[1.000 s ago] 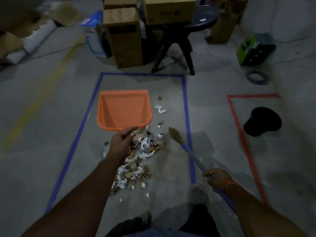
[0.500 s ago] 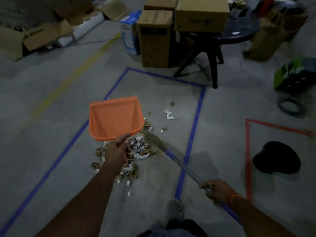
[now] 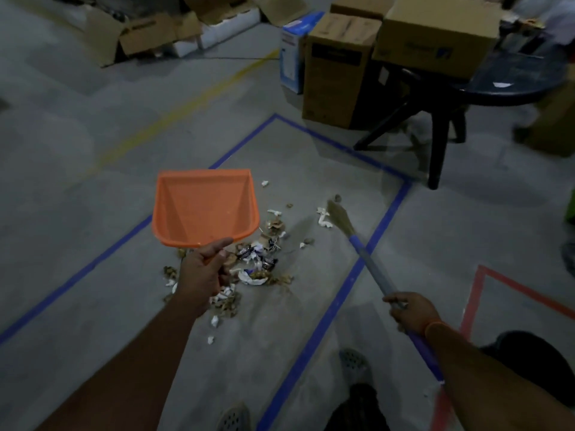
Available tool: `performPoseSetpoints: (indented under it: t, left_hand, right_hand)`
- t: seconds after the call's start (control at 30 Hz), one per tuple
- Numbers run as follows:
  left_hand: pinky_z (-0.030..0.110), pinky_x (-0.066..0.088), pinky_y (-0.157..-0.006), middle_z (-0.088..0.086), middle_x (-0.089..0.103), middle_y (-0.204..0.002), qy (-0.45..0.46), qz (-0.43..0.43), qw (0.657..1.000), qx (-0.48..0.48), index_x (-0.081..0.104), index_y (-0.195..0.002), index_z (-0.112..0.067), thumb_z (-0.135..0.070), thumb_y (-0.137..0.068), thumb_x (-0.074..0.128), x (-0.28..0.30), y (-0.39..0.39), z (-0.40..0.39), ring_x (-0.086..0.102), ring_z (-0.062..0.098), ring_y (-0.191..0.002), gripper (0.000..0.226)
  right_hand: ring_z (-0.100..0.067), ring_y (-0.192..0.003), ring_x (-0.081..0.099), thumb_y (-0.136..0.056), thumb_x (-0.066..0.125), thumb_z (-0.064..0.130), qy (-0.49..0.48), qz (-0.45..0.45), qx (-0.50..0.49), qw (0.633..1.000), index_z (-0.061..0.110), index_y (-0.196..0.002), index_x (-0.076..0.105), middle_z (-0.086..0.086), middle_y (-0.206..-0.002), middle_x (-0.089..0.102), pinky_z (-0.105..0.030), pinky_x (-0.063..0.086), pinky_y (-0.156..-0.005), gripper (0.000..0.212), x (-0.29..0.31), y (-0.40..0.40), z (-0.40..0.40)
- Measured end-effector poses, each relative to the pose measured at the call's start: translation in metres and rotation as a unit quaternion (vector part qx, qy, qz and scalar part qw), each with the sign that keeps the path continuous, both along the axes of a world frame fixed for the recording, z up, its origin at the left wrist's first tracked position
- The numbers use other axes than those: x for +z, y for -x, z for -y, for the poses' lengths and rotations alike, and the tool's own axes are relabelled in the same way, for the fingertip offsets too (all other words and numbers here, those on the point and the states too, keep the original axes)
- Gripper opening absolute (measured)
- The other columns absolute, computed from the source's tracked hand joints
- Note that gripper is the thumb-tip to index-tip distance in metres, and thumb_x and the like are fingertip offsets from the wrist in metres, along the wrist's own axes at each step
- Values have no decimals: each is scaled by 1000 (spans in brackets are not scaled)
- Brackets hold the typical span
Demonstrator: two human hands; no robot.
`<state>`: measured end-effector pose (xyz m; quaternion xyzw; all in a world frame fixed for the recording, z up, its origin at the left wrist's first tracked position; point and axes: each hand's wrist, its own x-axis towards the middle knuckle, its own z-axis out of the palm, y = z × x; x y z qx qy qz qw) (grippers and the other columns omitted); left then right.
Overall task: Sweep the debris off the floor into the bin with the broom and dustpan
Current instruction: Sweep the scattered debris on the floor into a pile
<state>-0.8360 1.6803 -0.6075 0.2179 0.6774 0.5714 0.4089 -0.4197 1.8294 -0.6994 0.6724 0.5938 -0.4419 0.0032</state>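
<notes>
- Flattened cardboard boxes (image 3: 146,35) lie along the far left of the concrete floor (image 3: 77,194), beside a faded yellow line (image 3: 186,101).
- The left hand (image 3: 203,272) grips the handle of the orange dustpan (image 3: 203,206), whose pan looks empty; whether it touches the floor cannot be told.
- The debris (image 3: 255,265), torn paper and brown scraps, sits on the floor inside the blue tape outline (image 3: 326,318), just right of that hand.
- The broom (image 3: 361,253) slants across the blue tape, its bristles beside scattered scraps.
- The right hand (image 3: 410,312), with an orange wristband (image 3: 434,326), is wrapped around the broom's shaft.
- Upright brown boxes (image 3: 339,66) and a dark table (image 3: 513,85) stand beyond.
- Red tape (image 3: 476,293) marks the floor at the right, with the dark bin (image 3: 529,353) partly hidden by the right arm.
</notes>
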Motion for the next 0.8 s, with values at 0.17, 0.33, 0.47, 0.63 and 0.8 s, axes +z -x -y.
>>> performPoseSetpoints:
  t: [0.17, 0.33, 0.47, 0.63, 0.8]
  left_hand:
    - [22, 34, -45, 10, 52, -61, 14, -23, 996, 85, 73, -119, -23, -6, -102, 54, -23, -60, -60, 45, 17, -51, 31]
    - [23, 32, -46, 6, 52, -60, 20, -6, 993, 114, 73, -115, -23, -4, -102, 53, -22, -124, -125, 46, 11, -48, 31]
    - [26, 33, -51, 6, 54, -62, 32, -13, 993, 116, 73, -118, -25, -7, -102, 55, -19, -144, -165, 47, 13, -50, 31]
    - [18, 35, -43, 2, 55, -59, 13, -8, 990, 138, 72, -117, -21, -5, -102, 53, -8, -158, -190, 49, 7, -49, 30]
    - [27, 30, -54, 1, 55, -65, 6, -11, 987, 158, 74, -119, -22, -5, -102, 54, -3, -158, -182, 46, 12, -53, 31]
  right_hand:
    - [-27, -50, 66, -83, 65, -2, 4, 12, 62, 998, 20, -99, 74, -13, -85, 69, -24, 52, -42, 29, -22, -29, -141]
    - [-26, -54, 66, -83, 66, 0, 7, 28, 99, 995, 18, -102, 75, -11, -88, 68, -22, 50, -41, 28, -28, -51, -246]
    - [-25, -55, 67, -84, 66, 0, 17, 53, 131, 990, 19, -103, 73, -13, -94, 67, -21, 49, -41, 28, -40, -62, -299]
    - [-24, -59, 67, -83, 65, -2, 50, 73, 177, 980, 14, -105, 73, -13, -100, 65, -21, 48, -40, 29, -57, -63, -320]
    - [-21, -67, 65, -80, 63, -2, 82, 70, 265, 958, 18, -103, 74, -11, -102, 63, -26, 55, -44, 32, -74, -37, -283]
